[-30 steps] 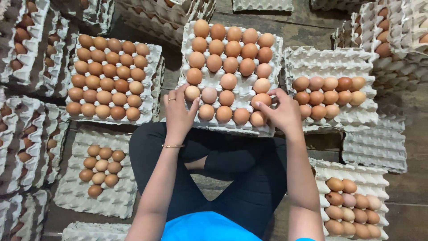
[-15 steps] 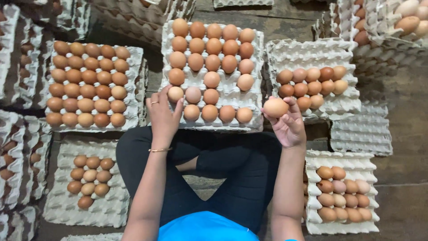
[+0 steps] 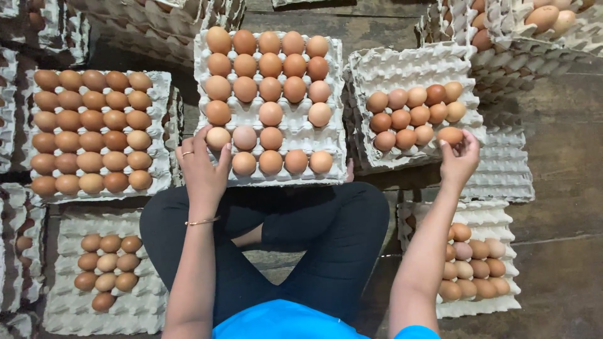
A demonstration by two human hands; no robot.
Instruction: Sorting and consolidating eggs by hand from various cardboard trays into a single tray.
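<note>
The person sat cross-legged on the dark wooden floor [image 3: 565,188], ringed by grey moulded-pulp egg trays. Their right hand [image 3: 458,162] was reaching out to the partly filled tray on the right [image 3: 402,63], fingers closed around a light brown egg [image 3: 450,135] held at the tray's near right corner, just beside the end of its third row and not yet settled in a cup, as far as I could tell. Their left hand [image 3: 202,169], with a ring and a thin bracelet, rested at the near left corner of the central tray [image 3: 289,176], fingertips curled on a pale egg [image 3: 218,137] that sat in its cup; whether it was truly gripped I could not tell. By my reckoning the sorting was somewhere in the middle: the central tray had several empty cups among its eggs, the right tray held three short rows with much of it bare, the brown-egg tray to the left [image 3: 160,81] looked full, and two trays nearer the knees were only partly filled.
</note>
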